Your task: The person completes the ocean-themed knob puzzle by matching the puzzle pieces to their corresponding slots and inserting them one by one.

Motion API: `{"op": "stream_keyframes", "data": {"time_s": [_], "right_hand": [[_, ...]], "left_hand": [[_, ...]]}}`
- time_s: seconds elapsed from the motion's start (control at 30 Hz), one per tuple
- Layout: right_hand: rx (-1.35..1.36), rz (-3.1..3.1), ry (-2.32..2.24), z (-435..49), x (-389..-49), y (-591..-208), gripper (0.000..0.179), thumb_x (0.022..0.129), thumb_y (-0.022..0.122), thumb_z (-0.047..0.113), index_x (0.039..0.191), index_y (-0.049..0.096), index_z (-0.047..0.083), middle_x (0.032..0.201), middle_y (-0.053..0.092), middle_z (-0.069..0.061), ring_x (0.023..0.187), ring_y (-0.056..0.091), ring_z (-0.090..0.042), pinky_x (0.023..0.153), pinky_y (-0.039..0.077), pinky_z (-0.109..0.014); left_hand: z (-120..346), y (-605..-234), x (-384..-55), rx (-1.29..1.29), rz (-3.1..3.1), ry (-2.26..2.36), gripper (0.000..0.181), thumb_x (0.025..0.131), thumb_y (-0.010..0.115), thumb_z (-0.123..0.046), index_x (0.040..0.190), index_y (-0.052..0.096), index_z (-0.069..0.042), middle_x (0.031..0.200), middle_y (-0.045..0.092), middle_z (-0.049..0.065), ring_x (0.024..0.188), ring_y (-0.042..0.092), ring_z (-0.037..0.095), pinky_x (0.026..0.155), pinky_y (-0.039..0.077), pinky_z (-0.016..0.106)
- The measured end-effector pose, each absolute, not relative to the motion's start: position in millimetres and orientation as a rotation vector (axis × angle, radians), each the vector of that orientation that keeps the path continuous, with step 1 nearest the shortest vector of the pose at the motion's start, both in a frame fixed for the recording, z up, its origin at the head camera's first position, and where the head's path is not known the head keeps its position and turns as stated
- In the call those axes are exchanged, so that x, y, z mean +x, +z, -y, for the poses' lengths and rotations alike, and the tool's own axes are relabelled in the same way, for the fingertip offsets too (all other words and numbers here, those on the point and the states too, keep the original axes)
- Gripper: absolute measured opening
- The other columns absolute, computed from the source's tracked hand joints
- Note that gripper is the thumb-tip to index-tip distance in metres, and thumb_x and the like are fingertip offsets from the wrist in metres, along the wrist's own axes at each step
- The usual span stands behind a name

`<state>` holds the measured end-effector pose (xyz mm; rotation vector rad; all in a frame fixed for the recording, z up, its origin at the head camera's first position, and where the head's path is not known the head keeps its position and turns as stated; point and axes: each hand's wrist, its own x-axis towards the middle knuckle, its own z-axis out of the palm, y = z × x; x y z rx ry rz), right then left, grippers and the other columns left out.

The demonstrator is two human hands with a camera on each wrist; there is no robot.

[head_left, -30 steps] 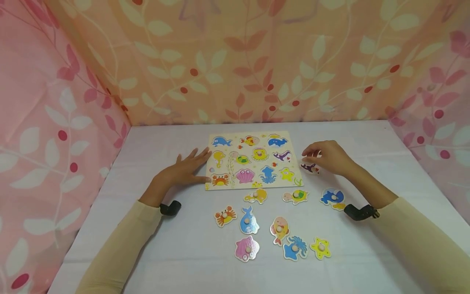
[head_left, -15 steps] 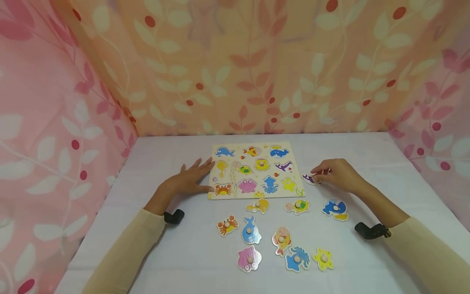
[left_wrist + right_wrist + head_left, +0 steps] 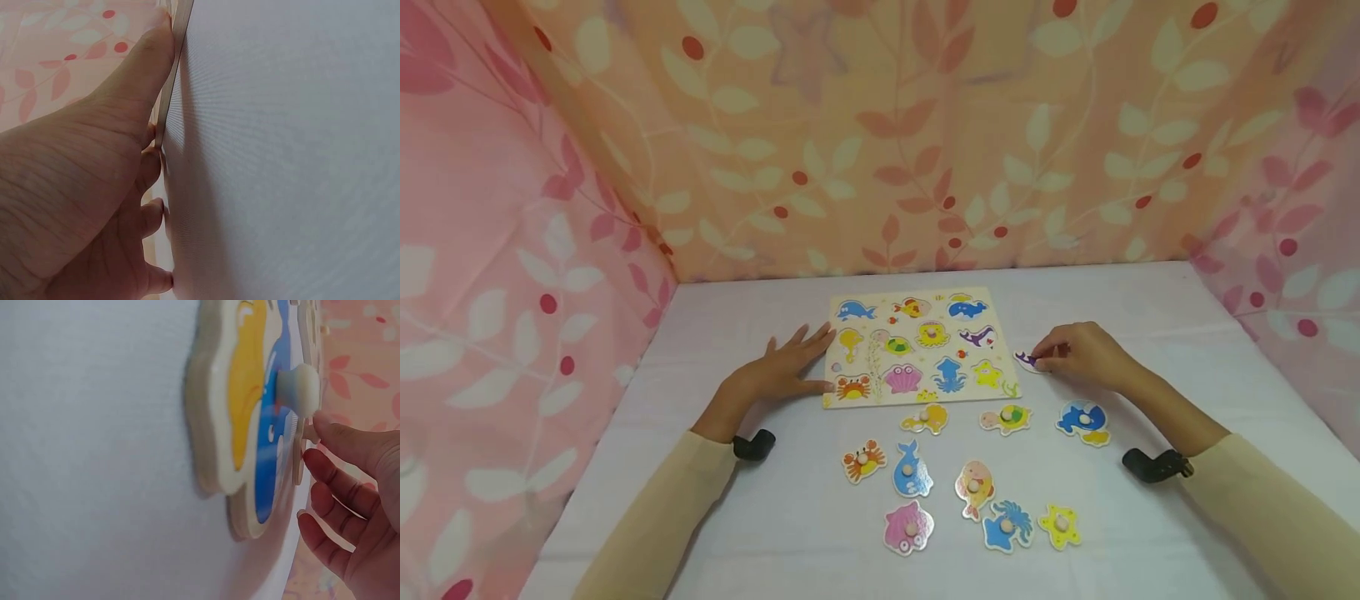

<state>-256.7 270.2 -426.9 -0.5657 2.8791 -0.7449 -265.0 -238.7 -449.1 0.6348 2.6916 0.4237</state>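
A wooden puzzle board [image 3: 880,402] with printed sea animals lies on the table; a yellow octopus piece [image 3: 932,335] with a knob sits in it. My left hand [image 3: 781,365] has its fingers spread, thumb and fingertips touching the board's left edge. In the left wrist view that thumb [image 3: 140,69] lies along the board's side. Just right of the board, my right hand [image 3: 1084,357] pinches the knob of a purple whale puzzle piece [image 3: 1026,359], partly covered by the fingers. In the right wrist view, the thumb and index finger meet at its small knob [image 3: 310,433].
Several knobbed pieces lie in front of the board, among them a seahorse [image 3: 925,418], a turtle [image 3: 1006,418], a crab [image 3: 863,461], a shell [image 3: 909,527] and a starfish [image 3: 1061,526]. A blue whale piece [image 3: 1082,421] lies below my right wrist. Patterned cloth [image 3: 910,183] walls the table.
My right thumb and fingers have come down onto the purple whale piece and pinch its knob; the piece has shifted slightly toward the board. The left hand stays at the board's edge. The head view tilted.
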Motion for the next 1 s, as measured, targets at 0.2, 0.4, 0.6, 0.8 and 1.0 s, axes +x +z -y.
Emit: {"op": "stream_keyframes", "data": {"time_s": [0.2,0.4,0.6,0.8,1.0], "right_hand": [[-0.545,-2.877,-0.696,-273.9,-255.3,-423.1,0.019,0.086,0.083,0.017,0.104,0.081,0.012,0.085,0.069,0.004,0.079,0.055,-0.019,0.069,0.047,-0.032],[-0.552,-2.886,-0.698,-277.6,-254.9,-424.0,0.019,0.085,0.084,0.016,0.103,0.082,0.013,0.089,0.073,0.005,0.080,0.055,-0.018,0.069,0.048,-0.030],[-0.519,-2.880,-0.769,-278.8,-255.5,-427.7,0.016,0.087,0.082,0.018,0.102,0.083,0.014,0.092,0.075,0.003,0.083,0.060,-0.020,0.073,0.050,-0.032],[-0.482,-2.862,-0.817,-280.1,-255.2,-432.1,0.015,0.088,0.082,0.020,0.102,0.083,0.014,0.092,0.076,0.003,0.088,0.064,-0.021,0.075,0.052,-0.029],[-0.483,-2.859,-0.837,-280.7,-256.3,-433.4,0.015,0.087,0.083,0.020,0.101,0.083,0.014,0.092,0.076,0.002,0.082,0.058,-0.020,0.069,0.048,-0.028]], "left_hand": [[234.1,-449.1,-264.9,0.623,-2.696,0.429,0.103,0.087,0.068,-0.065,0.164,0.011,-0.027,0.171,0.002,-0.004,0.156,-0.005,0.035,0.115,-0.007,0.072],[234.3,-446.4,-266.0,0.630,-2.698,0.419,0.103,0.087,0.067,-0.066,0.165,0.012,-0.026,0.171,0.003,-0.003,0.156,-0.005,0.036,0.114,-0.006,0.073],[237.2,-447.7,-268.6,0.650,-2.699,0.377,0.104,0.087,0.065,-0.068,0.165,0.009,-0.026,0.171,0.001,-0.004,0.156,-0.005,0.036,0.114,-0.005,0.074],[237.1,-448.3,-268.0,0.643,-2.694,0.379,0.105,0.086,0.066,-0.068,0.165,0.011,-0.025,0.171,0.002,-0.002,0.155,-0.004,0.038,0.113,-0.005,0.075],[237.0,-449.1,-268.1,0.627,-2.689,0.384,0.104,0.086,0.065,-0.069,0.164,0.011,-0.027,0.171,0.001,-0.004,0.156,-0.005,0.036,0.113,-0.006,0.074]]}}
